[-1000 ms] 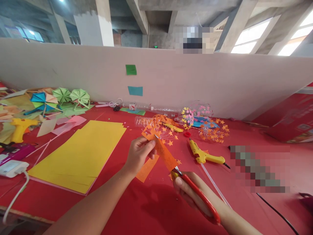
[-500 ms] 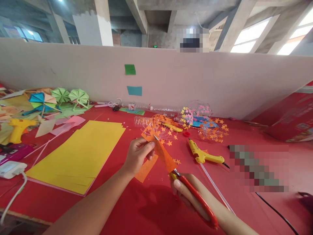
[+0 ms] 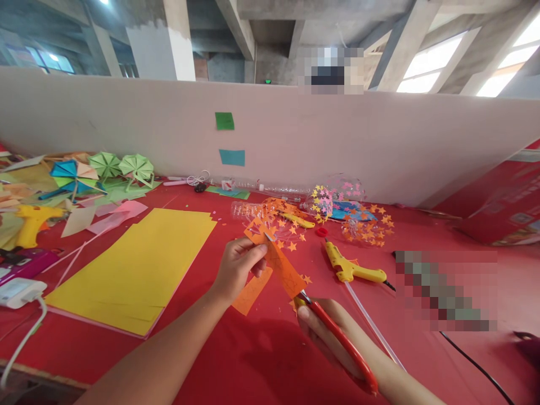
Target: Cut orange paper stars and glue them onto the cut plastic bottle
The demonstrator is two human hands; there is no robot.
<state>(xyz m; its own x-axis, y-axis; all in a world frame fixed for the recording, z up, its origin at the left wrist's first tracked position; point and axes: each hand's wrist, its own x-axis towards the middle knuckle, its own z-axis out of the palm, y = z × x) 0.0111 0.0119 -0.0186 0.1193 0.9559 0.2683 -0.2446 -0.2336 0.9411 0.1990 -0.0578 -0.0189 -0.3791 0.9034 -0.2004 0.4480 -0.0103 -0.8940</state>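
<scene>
Pinched between the thumb and fingers of my left hand (image 3: 241, 263) is a strip of orange paper (image 3: 283, 266), raised over the table. My right hand (image 3: 323, 326) grips the red-handled scissors (image 3: 343, 340). Their blades run along the strip, partly hidden behind it, and one tip shows near my left thumb. Below the left hand lies another orange paper piece (image 3: 252, 292) on the red table. Small orange paper stars (image 3: 292, 246) lie just beyond the strip, around clear plastic pieces. A yellow glue gun (image 3: 354, 269) rests to the right of the scissors.
A stack of yellow paper (image 3: 139, 264) covers the left of the red table (image 3: 253, 365). Folded paper umbrellas (image 3: 137, 167), a second yellow glue gun (image 3: 34, 222) and a white adapter (image 3: 21, 292) sit farther left. Clear plastic bottles (image 3: 282, 191) line the white partition (image 3: 358, 135).
The scissor handles shift slightly between frames, and the lower end of the orange strip moves a little. Both hands keep their holds; the left hand stays nearly still.
</scene>
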